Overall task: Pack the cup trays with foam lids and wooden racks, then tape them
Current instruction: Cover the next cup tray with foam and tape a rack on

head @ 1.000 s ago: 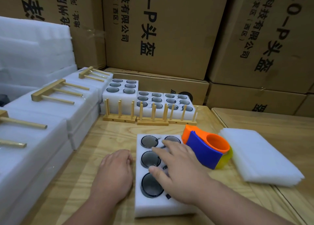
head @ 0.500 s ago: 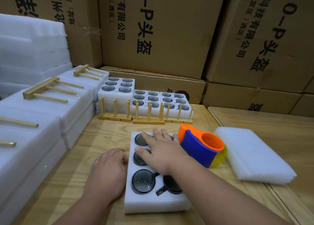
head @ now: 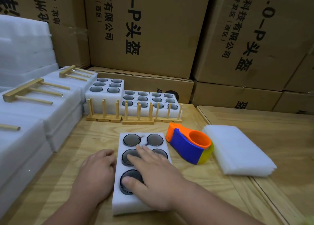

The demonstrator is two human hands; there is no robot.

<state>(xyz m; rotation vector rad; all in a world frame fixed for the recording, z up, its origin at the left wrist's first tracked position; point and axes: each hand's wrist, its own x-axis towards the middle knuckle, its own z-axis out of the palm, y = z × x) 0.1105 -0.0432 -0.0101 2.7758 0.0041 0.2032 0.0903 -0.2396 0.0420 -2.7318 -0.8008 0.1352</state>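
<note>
White foam makes up the tray (head: 124, 206), a soft oblong block lying near the table's (head: 68, 156) front edge, with round dark cups (head: 132, 139) sunk in two columns. The right hand (head: 153, 172) lies flat across it, fingers straight and spread, thumb on the nearest cup, hiding most of the right column. The left hand (head: 97, 172) rests against the tray's 9 o'clock side, fingers bent over the edge; whether they really clasp it I cannot tell.

At 2 o'clock, just beside the tray, sits a glossy tape dispenser (head: 188, 146) in orange, blue and yellow. Touching it on the far side lies a stack of thin foam lids (head: 237, 150), edges slightly ragged.

At 12 o'clock three wooden racks (head: 137, 121) stand in a row, pegs upright, partly screening three more cup trays (head: 105, 95) behind. At 9 to 10 o'clock, packed foam blocks (head: 34, 116) carry racks laid flat, cut off by the frame. Cardboard boxes (head: 144, 29) wall the back. Bare wood shows between tray and racks.
</note>
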